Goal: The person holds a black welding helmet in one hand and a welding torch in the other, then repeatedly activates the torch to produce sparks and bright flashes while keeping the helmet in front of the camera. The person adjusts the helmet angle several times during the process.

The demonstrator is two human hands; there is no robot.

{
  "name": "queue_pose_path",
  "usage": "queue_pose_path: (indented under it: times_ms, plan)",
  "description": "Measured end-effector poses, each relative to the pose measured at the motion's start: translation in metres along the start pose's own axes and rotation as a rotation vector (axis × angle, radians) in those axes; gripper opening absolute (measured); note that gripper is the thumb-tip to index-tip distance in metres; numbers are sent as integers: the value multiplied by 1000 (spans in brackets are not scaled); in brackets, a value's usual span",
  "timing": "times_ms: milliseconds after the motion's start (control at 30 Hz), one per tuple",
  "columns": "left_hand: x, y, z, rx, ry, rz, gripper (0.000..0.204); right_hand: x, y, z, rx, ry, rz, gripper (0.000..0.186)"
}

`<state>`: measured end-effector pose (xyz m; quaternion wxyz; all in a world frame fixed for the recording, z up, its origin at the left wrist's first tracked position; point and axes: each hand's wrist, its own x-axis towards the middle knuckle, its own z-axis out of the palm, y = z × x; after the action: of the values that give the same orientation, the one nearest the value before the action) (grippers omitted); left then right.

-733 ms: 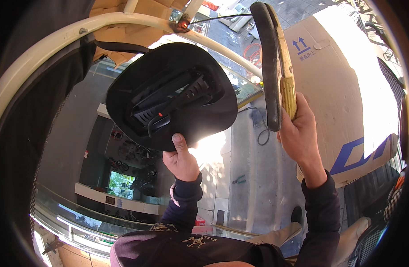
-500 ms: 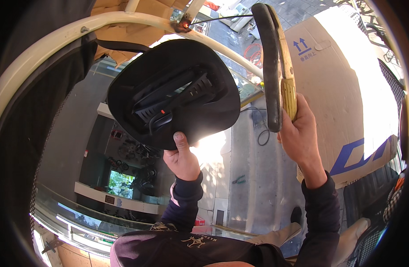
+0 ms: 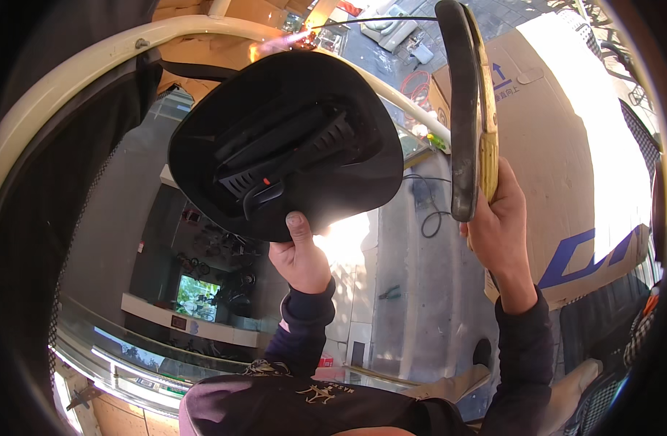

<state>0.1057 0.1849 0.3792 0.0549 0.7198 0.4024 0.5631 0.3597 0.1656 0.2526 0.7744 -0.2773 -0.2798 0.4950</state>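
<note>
Since a bright streak of flame (image 3: 281,45) shows along the white pipe (image 3: 184,27) at the top of the frame, just left of centre, the step in hand is judged to be welding, arc lit. Left hand (image 3: 301,258), middle of frame: closed on the lower edge of a black shield (image 3: 333,171), thumb on the near face, other fingers hidden behind. Shield tilted, its upper edge overlapping the pipe in view, close below the flame. Right hand (image 3: 500,218), right of centre: wrapped around the yellow handle of a rod holder (image 3: 464,116), which stands nearly upright. Thin rod (image 3: 377,19) runs left from the holder's top to the glow; contact of tip and pipe cannot be told through the glare. Judgement on next move: calls for a steady right hand, small feeding shifts of the rod, and the shield brought between eyes and arc without knocking the rod. Cardboard box (image 3: 530,123) at right, near the holder, so sparks merit watching. Pliers (image 3: 390,293) on floor, lower centre.
</note>
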Motion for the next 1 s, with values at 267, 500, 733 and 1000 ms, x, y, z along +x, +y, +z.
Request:
queue_pose_path:
  times_ms: [267, 500, 733, 1000]
  plan:
    - [-5, 1, -5, 0, 20, -31, 50, 3, -3, 1, -52, 36, 4, 25]
    - [-3, -5, -10, 39, 30, -2, 47, 3, -3, 5, -75, 24, 3, 25]
    - [-2, -7, -15, 60, 27, 1, 47, 6, -5, 10, -98, 29, -21, 26]
    - [-4, -1, -10, 1, 40, -26, 50, 6, -8, 9, -121, 25, -10, 28]
